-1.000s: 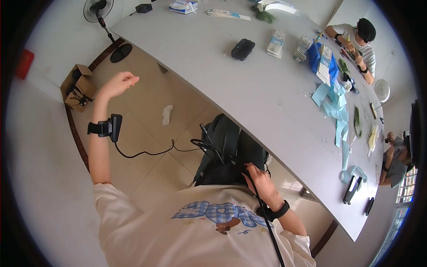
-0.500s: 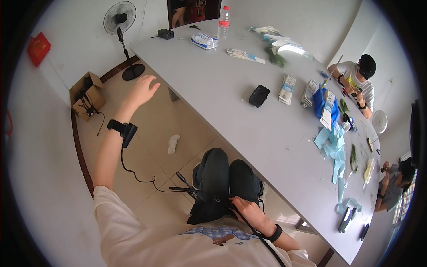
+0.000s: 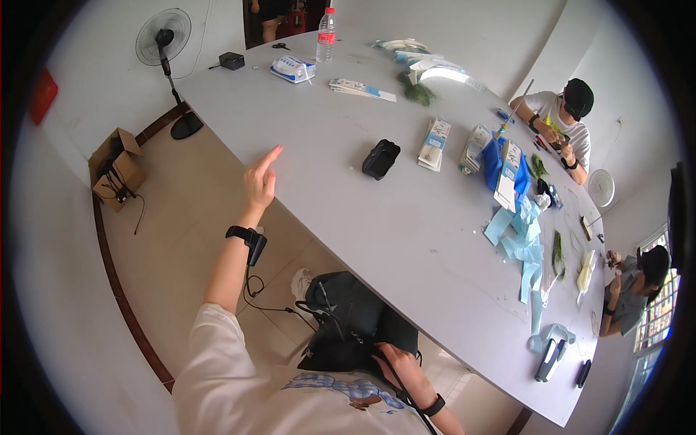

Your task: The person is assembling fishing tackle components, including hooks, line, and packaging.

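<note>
Closest in, at the lap: the wearer's right hand (image 3: 406, 368), fingers curled against a black cord (image 3: 420, 416) that runs back past the wrist; can't make out from here whether they pinch it or just rest on it. Next, the left hand (image 3: 261, 185), held out at the edge of the grey table (image 3: 326, 210), fingers extended and spread loosely, nothing in them. Nearest loose item to it is a black tray (image 3: 380, 159), lying untouched and apart from the fingertips. So nothing on the table is in either hand yet; all handling there is still undone. Beyond the tray, stacked cards (image 3: 433, 145), then a blue container (image 3: 493, 158) with pale-blue strips (image 3: 533, 254) trailing from near it. Across, a co-worker (image 3: 573, 127) bends over small work; far end, a bottle (image 3: 326, 36).
</note>
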`<move>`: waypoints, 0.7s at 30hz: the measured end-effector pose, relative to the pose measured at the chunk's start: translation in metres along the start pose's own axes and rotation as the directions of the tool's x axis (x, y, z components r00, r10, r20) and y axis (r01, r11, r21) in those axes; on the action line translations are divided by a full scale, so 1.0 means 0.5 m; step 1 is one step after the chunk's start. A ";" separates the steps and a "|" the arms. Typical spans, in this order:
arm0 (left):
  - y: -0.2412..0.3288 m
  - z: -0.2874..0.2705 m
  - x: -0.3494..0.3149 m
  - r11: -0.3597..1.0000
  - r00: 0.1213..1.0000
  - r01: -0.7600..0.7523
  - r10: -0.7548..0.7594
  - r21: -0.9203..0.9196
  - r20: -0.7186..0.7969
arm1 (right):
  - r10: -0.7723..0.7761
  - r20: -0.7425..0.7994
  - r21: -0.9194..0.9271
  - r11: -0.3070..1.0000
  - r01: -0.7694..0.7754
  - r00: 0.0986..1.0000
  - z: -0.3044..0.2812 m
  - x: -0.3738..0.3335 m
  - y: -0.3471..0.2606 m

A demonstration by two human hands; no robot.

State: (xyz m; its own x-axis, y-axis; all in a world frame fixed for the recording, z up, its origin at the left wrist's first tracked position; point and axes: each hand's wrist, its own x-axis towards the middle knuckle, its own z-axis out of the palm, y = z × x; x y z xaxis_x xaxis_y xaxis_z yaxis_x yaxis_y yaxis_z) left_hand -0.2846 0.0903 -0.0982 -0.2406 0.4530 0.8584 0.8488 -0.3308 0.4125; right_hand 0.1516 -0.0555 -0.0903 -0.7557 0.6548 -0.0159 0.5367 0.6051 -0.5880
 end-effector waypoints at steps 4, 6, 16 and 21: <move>-0.006 0.006 0.012 0.999 0.999 0.034 -0.033 -0.006 0.029 | 0.086 -0.041 0.016 0.996 -0.085 0.995 -0.004 -0.034 0.020; -0.012 0.009 0.012 0.997 0.997 0.069 -0.070 0.014 0.019 | 0.130 -0.033 0.027 0.991 -0.130 0.991 -0.017 -0.040 0.018; 0.000 0.011 -0.003 1.000 0.999 0.027 -0.028 0.003 0.027 | 0.250 -0.124 0.008 0.968 -0.251 0.960 -0.042 -0.107 0.050; -0.012 0.011 -0.006 0.995 0.995 0.096 -0.096 -0.019 0.006 | 0.317 -0.108 0.068 0.948 -0.311 0.942 -0.033 -0.114 0.072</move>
State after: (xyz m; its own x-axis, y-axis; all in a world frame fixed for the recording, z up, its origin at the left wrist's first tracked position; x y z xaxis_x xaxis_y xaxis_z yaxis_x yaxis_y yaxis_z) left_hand -0.2866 0.0956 -0.1048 -0.3184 0.4878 0.8128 0.8124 -0.3014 0.4991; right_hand 0.2202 -0.0634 -0.0975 -0.5012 0.8577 -0.1143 0.7186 0.3390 -0.6072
